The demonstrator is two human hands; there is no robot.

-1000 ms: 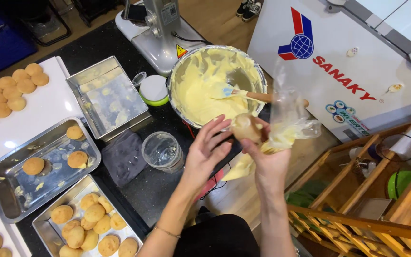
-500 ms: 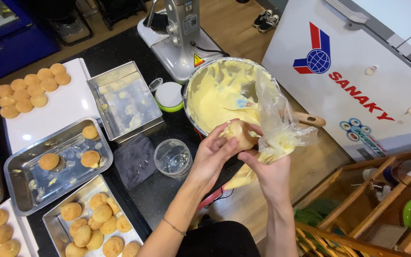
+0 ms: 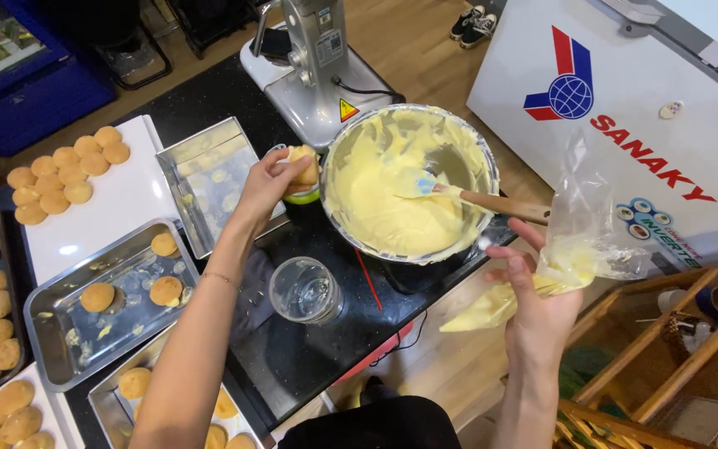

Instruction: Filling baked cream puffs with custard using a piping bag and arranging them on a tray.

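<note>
Two hands: left hand [image 3: 269,185], right hand [image 3: 538,312]. One bun [image 3: 303,166] held. One piping bag [image 3: 571,249]. One mixing bowl [image 3: 409,179] with one spatula [image 3: 475,198]. One glass cup [image 3: 305,289]. Three buns [image 3: 98,296] in the steel tray [image 3: 51,349] near the counter's left edge. Ten buns [image 3: 64,166] on the white board [image 3: 126,204].

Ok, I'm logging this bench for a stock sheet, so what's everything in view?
mixing bowl: one, steel, yellow cream inside, centre
spatula: one, wooden handle, in the cream
stand mixer: one, grey, behind the bowl
glass: one, clear, on the black counter
steel trays: several, left side, some holding buns
chest freezer: one, white, right
piping bag: one, clear, yellow cream, in the right hand
bun: one, golden, in the left hand
left hand: above the counter
right hand: lower right
</note>
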